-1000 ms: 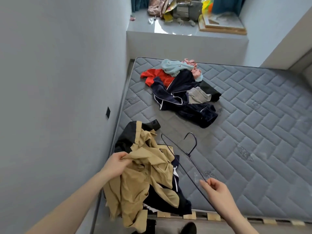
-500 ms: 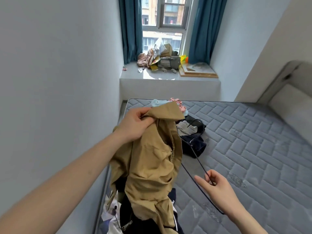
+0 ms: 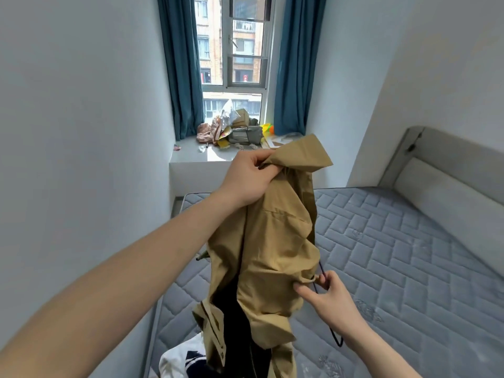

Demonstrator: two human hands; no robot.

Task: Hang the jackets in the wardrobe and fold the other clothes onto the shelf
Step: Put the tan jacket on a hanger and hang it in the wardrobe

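Note:
My left hand (image 3: 249, 177) grips the top of a tan jacket (image 3: 268, 246) with a black lining and holds it up in front of me over the mattress. The jacket hangs down crumpled to the bottom edge of the view. My right hand (image 3: 328, 298) pinches a thin dark wire hanger (image 3: 321, 274) beside the jacket's right side, its thumb touching the tan cloth. Most of the hanger is hidden behind the jacket and my hand; one end shows lower down. A white and navy garment (image 3: 182, 361) lies at the bottom, under the jacket.
A grey quilted mattress (image 3: 387, 268) fills the right half, with a padded headboard (image 3: 447, 175) at far right. A grey wall runs close on the left. Ahead is a window ledge (image 3: 191, 155) with bags and clutter (image 3: 234, 129), between teal curtains.
My left hand lifted the tan jacket higher, off the mattress. My right hand brought the hanger in against the jacket. The view tilted up, so the clothes pile on the mattress is hidden.

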